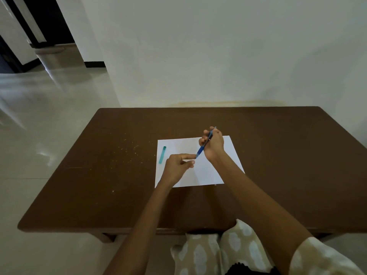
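Over the paper point(206, 175), the right hand point(213, 147) curls its fingers round a tilted blue pen point(204, 144), tip beside the left hand point(176, 167)'s nearly joined thumb and forefinger (pinch indeterminate); teal cap point(162, 154) at the paper's left edge.

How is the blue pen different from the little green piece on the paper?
The blue pen is longer and dark blue; the green piece is shorter and pale teal. The pen is tilted in the air, gripped by the right hand; the green piece lies flat on the paper, untouched. Both are slim and straight.
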